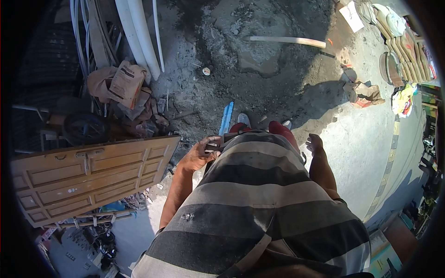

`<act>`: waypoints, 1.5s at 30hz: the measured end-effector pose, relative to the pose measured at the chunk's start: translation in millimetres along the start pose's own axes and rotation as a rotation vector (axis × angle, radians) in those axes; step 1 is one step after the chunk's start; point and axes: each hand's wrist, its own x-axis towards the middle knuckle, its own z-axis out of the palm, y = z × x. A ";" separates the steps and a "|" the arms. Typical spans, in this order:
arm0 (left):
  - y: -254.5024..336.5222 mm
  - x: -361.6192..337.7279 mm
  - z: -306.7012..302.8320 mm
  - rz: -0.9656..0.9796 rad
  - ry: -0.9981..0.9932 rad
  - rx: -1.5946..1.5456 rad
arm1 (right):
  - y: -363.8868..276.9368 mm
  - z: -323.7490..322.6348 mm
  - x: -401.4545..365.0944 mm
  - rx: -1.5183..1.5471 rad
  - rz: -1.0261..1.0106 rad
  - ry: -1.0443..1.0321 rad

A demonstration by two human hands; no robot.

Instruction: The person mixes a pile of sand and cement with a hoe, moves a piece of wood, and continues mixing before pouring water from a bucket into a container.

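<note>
Both hands (pixel 315 144) are half open, the left hand (pixel 199 155) near a blue strip (pixel 226 118).

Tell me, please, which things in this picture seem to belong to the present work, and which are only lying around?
Probably part of the work:
- wet-looking grey patch on the ground
- pale strip lying at the patch
- blue strip near the left hand

Apparently just lying about:
- brown panelled door
- white pipes
- white sheet

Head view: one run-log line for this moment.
left grip: beside striped shirt, near blue strip, hold unclear; right grip: beside body, no object visible; ahead: pale curved strip on dark ground
</note>
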 end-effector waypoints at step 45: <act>78.4 95.9 65.3 -0.318 0.628 0.246 | -171.6 -206.5 208.7 0.268 -0.253 0.012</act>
